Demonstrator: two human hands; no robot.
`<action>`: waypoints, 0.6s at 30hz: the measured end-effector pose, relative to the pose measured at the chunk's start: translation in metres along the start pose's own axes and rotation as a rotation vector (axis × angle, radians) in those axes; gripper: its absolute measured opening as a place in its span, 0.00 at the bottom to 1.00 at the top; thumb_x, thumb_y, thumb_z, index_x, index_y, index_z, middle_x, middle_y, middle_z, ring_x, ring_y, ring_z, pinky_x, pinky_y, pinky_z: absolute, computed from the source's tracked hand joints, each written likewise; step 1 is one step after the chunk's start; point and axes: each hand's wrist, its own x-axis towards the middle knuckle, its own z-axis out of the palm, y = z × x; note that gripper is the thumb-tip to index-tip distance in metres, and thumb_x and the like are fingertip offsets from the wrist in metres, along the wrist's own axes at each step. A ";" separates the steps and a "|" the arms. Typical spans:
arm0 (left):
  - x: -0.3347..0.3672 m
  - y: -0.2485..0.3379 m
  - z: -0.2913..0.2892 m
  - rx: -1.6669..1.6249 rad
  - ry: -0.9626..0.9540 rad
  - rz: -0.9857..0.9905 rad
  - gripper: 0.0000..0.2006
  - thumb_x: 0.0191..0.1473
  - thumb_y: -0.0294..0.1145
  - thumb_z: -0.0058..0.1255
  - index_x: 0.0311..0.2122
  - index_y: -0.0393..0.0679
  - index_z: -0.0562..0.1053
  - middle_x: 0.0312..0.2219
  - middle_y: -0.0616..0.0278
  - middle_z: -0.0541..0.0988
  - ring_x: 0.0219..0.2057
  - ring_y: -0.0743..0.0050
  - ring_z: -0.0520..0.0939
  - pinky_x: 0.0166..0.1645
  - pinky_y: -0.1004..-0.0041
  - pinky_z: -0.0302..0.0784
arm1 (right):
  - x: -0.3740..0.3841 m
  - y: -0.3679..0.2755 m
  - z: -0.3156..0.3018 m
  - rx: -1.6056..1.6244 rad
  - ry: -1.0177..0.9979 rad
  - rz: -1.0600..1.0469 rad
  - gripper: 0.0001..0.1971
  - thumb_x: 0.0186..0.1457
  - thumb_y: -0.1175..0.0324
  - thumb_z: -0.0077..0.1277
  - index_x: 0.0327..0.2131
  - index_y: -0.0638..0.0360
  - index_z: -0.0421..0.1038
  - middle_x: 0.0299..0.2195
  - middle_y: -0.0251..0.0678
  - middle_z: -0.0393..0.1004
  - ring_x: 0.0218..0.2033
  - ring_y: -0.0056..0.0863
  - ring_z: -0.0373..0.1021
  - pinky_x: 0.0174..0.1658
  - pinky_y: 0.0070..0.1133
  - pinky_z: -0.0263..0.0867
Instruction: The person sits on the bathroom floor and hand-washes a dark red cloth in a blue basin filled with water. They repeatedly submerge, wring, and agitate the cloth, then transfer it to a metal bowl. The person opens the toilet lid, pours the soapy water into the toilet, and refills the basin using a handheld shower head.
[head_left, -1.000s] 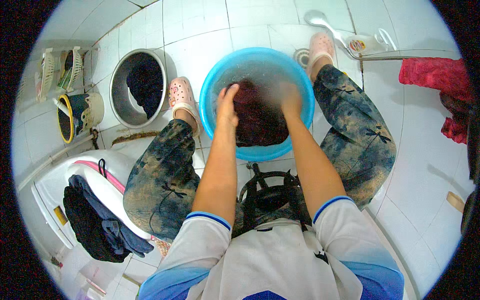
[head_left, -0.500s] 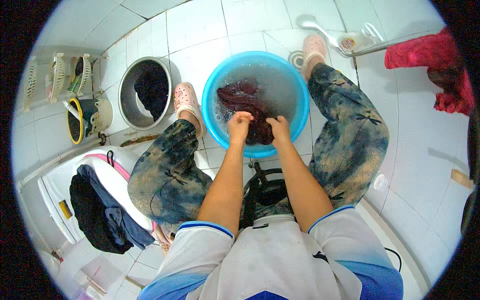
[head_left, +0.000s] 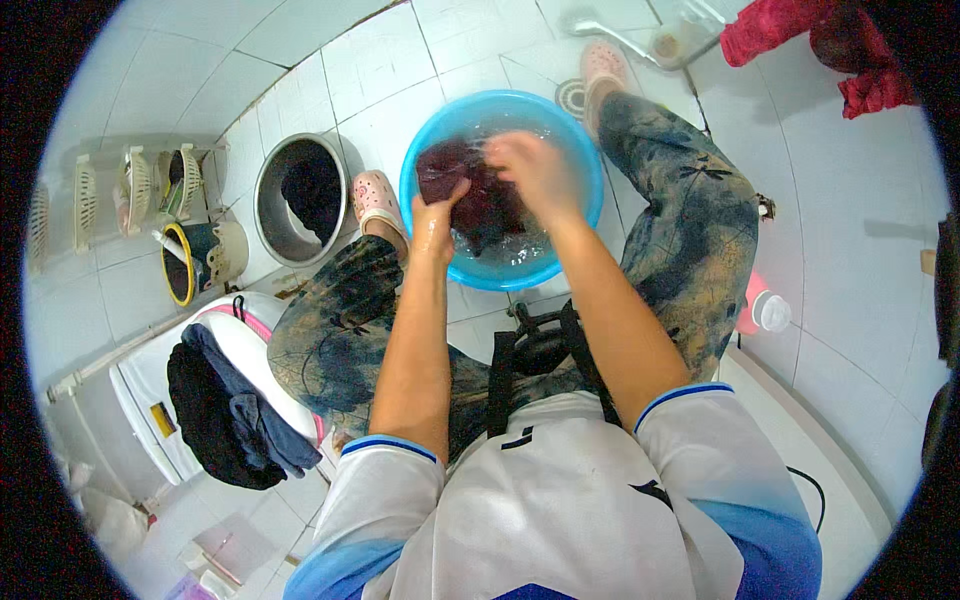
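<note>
Dark red cloth [head_left: 445, 168] is sitting in the water toward the left rim of the blue basin [head_left: 506, 281], which is on the floor between the feet, probably so both hands get an easy reach. Left hand [head_left: 434, 222] is half curled with the cloth's near edge pinched by the thumb, I'd guess to steady it, while the right hand [head_left: 530, 170] is over the cloth, too blurry to tell how open it is or whether it's gripping.
</note>
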 end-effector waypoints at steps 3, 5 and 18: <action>-0.018 0.037 0.021 -0.368 -0.088 -0.024 0.15 0.43 0.22 0.53 0.40 0.40 0.70 0.36 0.58 0.76 0.39 0.61 0.76 0.47 0.66 0.71 | 0.008 0.067 -0.057 -0.380 0.160 0.002 0.07 0.47 0.76 0.48 0.33 0.61 0.73 0.27 0.36 0.76 0.28 0.29 0.72 0.33 0.22 0.68; -0.015 0.054 0.018 -0.534 -0.184 -0.035 0.15 0.45 0.27 0.50 0.41 0.37 0.69 0.39 0.53 0.75 0.41 0.56 0.75 0.49 0.64 0.70 | -0.010 0.085 -0.056 -0.548 0.225 -0.036 0.09 0.46 0.77 0.48 0.33 0.59 0.73 0.26 0.38 0.75 0.28 0.34 0.73 0.33 0.24 0.68; -0.028 0.118 0.026 -0.561 -0.439 0.145 0.25 0.53 0.44 0.43 0.51 0.38 0.65 0.47 0.52 0.71 0.48 0.55 0.71 0.55 0.59 0.63 | -0.036 0.038 -0.017 -0.374 -0.020 -0.338 0.29 0.38 0.74 0.56 0.49 0.59 0.62 0.52 0.48 0.60 0.55 0.42 0.57 0.57 0.30 0.53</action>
